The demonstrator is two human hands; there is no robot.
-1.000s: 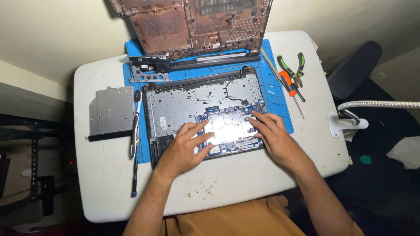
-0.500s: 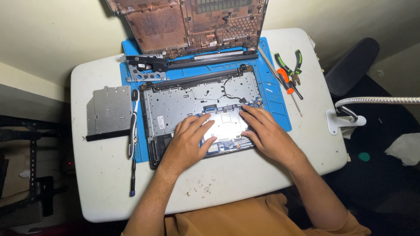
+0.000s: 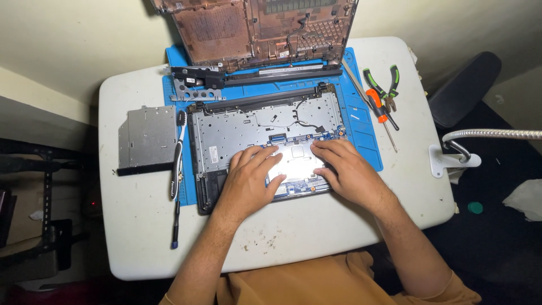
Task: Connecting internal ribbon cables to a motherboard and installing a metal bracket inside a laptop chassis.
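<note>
Silver metal of the opened laptop chassis (image 3: 248, 133) fills the frame's centre, lying on a blue mat (image 3: 361, 121) atop the white counter (image 3: 135, 226). Left hand (image 3: 248, 181) and right hand (image 3: 347, 172) rest flat, fingers spread, grip released, touching the touchpad plate (image 3: 296, 164) between them. Pliers (image 3: 384, 85) lie upper right.

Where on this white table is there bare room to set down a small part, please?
Free patches on the white table: the front strip between the open laptop base and the near edge, and the front-left corner below the optical drive. The right edge near the pliers and screwdriver is crowded; both hands, left hand and right hand, cover the blue mat centre.
</note>
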